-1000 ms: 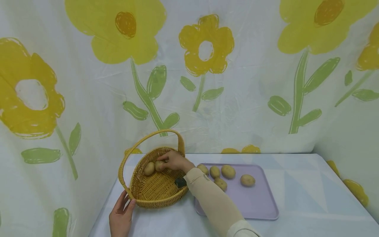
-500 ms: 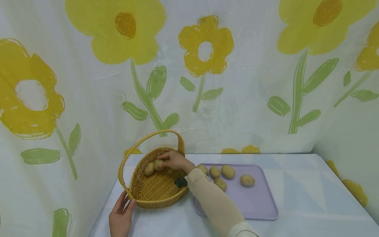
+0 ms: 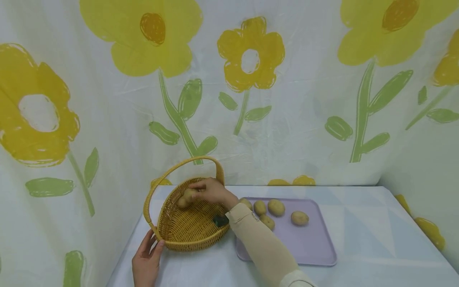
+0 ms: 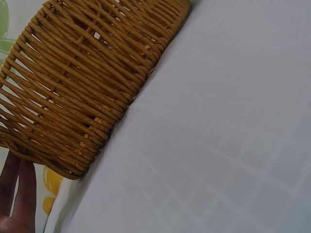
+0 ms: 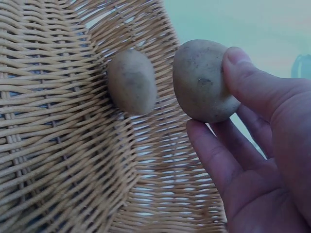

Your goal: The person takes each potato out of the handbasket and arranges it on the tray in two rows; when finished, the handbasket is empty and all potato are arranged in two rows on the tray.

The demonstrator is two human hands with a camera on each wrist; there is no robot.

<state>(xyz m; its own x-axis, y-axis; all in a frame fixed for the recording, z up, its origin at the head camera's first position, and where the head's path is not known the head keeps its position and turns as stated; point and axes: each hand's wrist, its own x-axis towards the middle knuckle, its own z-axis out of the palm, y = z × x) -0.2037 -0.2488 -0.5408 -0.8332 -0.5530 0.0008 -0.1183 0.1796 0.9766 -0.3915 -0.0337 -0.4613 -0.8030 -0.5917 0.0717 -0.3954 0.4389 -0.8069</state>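
Note:
A potato (image 5: 201, 80) is pinched between the thumb and fingers of my right hand (image 3: 215, 192), over the far part of a wicker basket (image 3: 190, 246). In the right wrist view this potato is apart from a second potato (image 5: 132, 81), which lies inside against the woven wall. My left hand (image 3: 147, 261) grips the basket's near left rim, at the foot of its arched handle (image 3: 168, 171). The left wrist view shows the basket's outer wall (image 4: 92, 73) and only some left fingers (image 4: 23, 194) at its edge.
To the right of the basket lies a purple tray (image 3: 305, 251) with several potatoes (image 3: 276, 207) on it. My right forearm crosses the tray's left part. A small dark object (image 3: 220, 220) shows beneath the right wrist. A flower-printed curtain (image 3: 287, 139) hangs behind the table.
My right hand has risen slightly with the potato, which now partly overlaps the other potato in the head view. The left hand and basket stay in place.

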